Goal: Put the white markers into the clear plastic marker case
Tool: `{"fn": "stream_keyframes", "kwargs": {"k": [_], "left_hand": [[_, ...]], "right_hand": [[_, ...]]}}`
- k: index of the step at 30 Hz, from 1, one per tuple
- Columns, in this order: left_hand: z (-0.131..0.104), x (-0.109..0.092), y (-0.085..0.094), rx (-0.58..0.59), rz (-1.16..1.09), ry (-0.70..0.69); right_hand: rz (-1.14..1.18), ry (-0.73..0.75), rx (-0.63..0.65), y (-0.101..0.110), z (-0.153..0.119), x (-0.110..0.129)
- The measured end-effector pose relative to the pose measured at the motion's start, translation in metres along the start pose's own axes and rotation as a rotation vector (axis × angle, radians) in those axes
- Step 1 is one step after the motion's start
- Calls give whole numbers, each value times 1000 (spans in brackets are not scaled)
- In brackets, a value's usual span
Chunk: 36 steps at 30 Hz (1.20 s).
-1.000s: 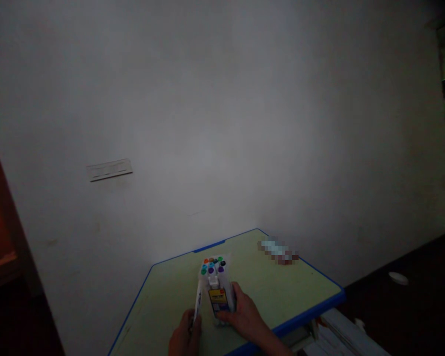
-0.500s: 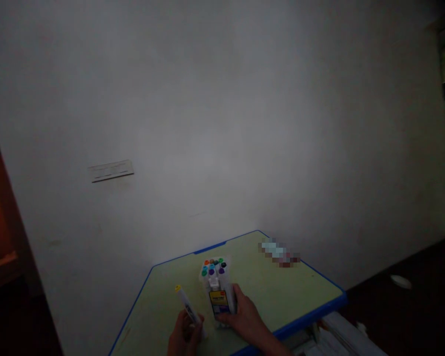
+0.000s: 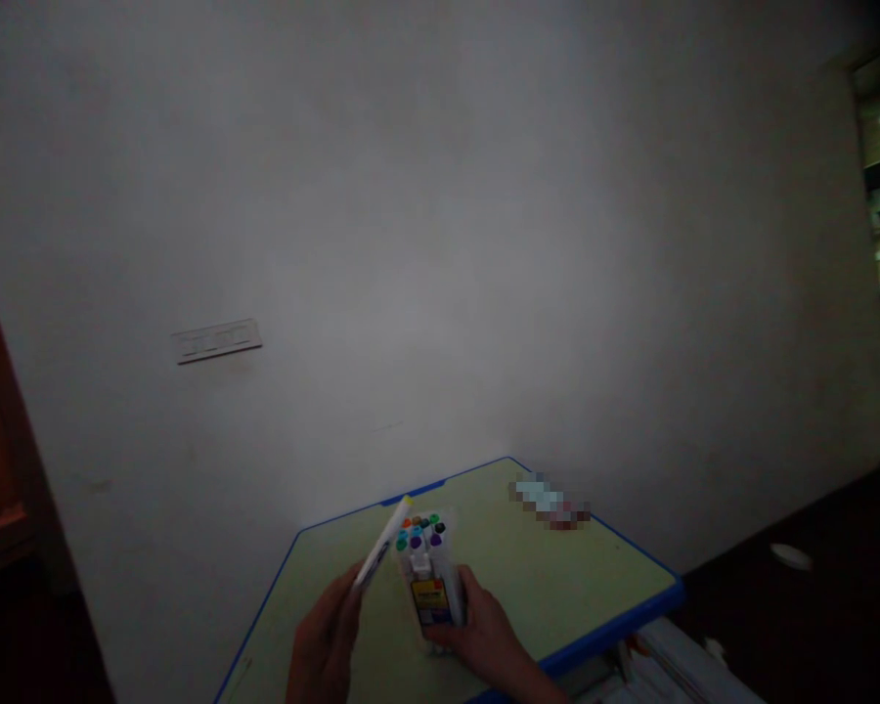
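My left hand (image 3: 327, 631) is closed on a white marker (image 3: 382, 544) with a yellow end. The marker slants up to the right, its yellow end close to the top left of a clear marker case (image 3: 429, 598). Several markers with coloured ends, orange, blue, green, purple and black among them, stand in the case, which has a yellow and dark label on its front. Wrapped round the lower right of the case is my right hand (image 3: 484, 631), holding it upright over the pale green table (image 3: 550, 577).
A pixelated object (image 3: 547, 499) lies near the table's far right edge. The table has a blue rim and stands by a grey wall with a switch plate (image 3: 217, 341). Papers (image 3: 675, 660) show beneath the tabletop, and a white item (image 3: 790, 556) lies on the dark floor.
My left hand has moved left and up, and the marker has swung from leaning left to leaning right, its yellow end now by the case. My right hand keeps its hold on the case.
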<state>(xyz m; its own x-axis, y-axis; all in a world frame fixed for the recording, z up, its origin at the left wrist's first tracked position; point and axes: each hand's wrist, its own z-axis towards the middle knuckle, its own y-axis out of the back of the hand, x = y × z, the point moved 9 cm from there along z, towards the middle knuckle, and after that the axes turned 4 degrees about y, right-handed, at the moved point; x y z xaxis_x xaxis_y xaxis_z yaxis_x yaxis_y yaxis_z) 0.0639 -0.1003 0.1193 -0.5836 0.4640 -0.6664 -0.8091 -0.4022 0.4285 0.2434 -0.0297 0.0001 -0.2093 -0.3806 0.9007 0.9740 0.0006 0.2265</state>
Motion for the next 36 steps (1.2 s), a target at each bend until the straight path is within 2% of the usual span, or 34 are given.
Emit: {"fn": "stream_keyframes", "kwargs": {"k": [2,4,9,14,17,19,25,30,36], "left_hand": [[13,-19,7,35,71,-96],[24,-27,9,92,151,-120],[37,-36,16,119,232,-82],[41,-53,10,220,252,-50],[41,-52,9,237,243,-30],[41,-46,13,200,212,-17],[39,-37,32,-25,72,42],[39,-47,30,-52,-101,59],[45,-72,27,-52,-143,-55]], "right_hand": [[3,-9,-10,1,0,0],[-3,-22,-17,2,-1,-1],[-26,-4,-25,3,0,-1],[-27,-15,-30,3,0,-3],[-33,-14,-28,3,0,-2],[-36,-18,-30,3,0,-2],[-71,-34,-25,3,1,-6],[-31,-14,3,1,0,-3],[-9,-3,0,1,-1,2]]}}
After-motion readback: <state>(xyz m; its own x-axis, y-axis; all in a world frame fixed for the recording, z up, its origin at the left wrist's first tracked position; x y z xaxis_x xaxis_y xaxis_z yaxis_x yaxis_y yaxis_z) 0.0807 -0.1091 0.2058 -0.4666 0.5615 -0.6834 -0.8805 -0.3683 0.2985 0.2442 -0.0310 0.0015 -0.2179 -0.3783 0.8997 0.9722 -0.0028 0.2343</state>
